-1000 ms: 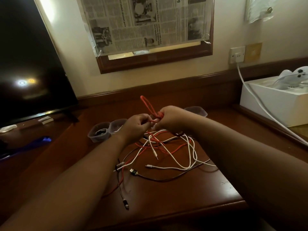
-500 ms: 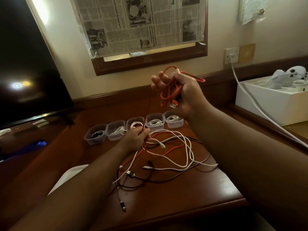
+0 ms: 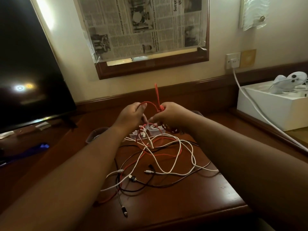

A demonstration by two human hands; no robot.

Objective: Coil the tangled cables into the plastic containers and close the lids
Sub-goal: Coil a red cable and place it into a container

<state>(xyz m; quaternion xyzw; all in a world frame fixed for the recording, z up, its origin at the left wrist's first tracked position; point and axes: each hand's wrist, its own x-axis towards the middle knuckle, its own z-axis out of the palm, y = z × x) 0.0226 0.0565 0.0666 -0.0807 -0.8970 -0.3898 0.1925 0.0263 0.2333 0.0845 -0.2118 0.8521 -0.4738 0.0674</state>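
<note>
A tangle of white, black and red cables [image 3: 166, 157] lies spread on the wooden desk [image 3: 191, 202]. Above its far edge my right hand [image 3: 171, 115] grips a bunched red cable [image 3: 157, 97] whose loop sticks up past the fingers. A strand of the same red cable arcs over to my left hand [image 3: 131, 115], which pinches it. A row of small clear plastic containers [image 3: 95, 135] stands behind the tangle. My hands and forearms hide most of that row. Two containers with coiled white cable [image 3: 154, 130] show between my wrists.
A dark TV screen [image 3: 30, 72] stands at the left. At the right, a white box [image 3: 273, 107] holds white controllers, and a white power cord [image 3: 253, 105] runs from the wall socket across it. A newspaper-covered frame [image 3: 146, 30] hangs on the wall behind.
My right hand came down from its raised position with the red cable bunch. My left hand lifted off the tangle and took hold of a red strand beside it.
</note>
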